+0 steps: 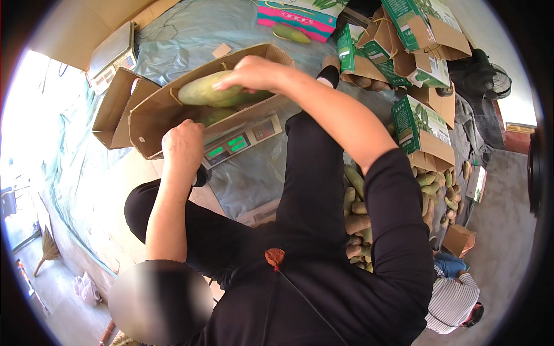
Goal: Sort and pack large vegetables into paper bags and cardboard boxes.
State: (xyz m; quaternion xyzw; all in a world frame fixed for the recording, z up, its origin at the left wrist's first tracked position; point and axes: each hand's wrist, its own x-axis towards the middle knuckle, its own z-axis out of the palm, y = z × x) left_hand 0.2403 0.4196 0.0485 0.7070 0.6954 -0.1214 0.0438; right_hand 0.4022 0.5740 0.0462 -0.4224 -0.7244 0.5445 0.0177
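A long open cardboard carton rests on an electronic scale whose display glows green. My right hand reaches over the carton and is closed around a large pale-green radish, held lengthwise within the opening. More green produce shows partly below it inside; the carton's walls and my hand hide the rest. My left hand is at the carton's near left wall, fingers curled over its top edge. Its fingertips are hidden behind the cardboard.
Another open carton adjoins at the left, near a second scale. A lone green radish lies beside a pink-and-teal box. Green printed cartons, piled radishes and a black fan stand right. A person is behind.
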